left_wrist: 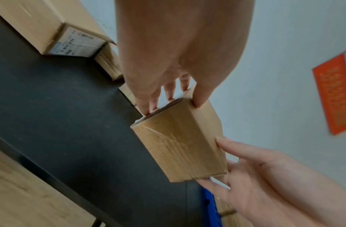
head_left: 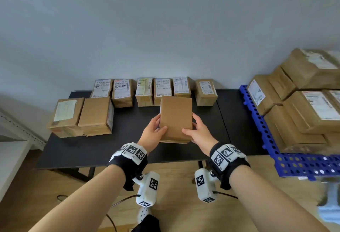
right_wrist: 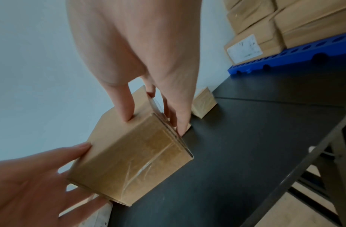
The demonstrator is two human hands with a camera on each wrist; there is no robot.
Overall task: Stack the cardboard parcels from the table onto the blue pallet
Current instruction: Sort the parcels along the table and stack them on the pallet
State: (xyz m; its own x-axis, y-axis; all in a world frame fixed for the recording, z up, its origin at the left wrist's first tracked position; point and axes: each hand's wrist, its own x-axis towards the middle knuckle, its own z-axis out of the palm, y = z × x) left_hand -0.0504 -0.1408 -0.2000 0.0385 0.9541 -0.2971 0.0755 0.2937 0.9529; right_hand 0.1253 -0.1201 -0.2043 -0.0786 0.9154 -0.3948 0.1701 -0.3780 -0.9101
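Note:
A plain cardboard parcel (head_left: 175,117) is held above the black table (head_left: 128,140), lifted clear of it. My left hand (head_left: 155,129) grips its left side, thumb on top and fingers underneath. My right hand (head_left: 196,130) grips the right side the same way. The left wrist view shows the parcel's taped end (left_wrist: 178,147) with the left hand (left_wrist: 168,95) on its far edge. In the right wrist view the parcel (right_wrist: 133,161) sits between the right hand (right_wrist: 158,110) and the left hand's fingers. The blue pallet (head_left: 261,130) at the right carries several stacked parcels (head_left: 301,110).
A back row of several labelled parcels (head_left: 143,92) lines the wall. Two larger parcels (head_left: 82,116) lie at the table's left. A white shelf (head_left: 11,158) stands at the far left. Wooden floor lies below the table's front edge.

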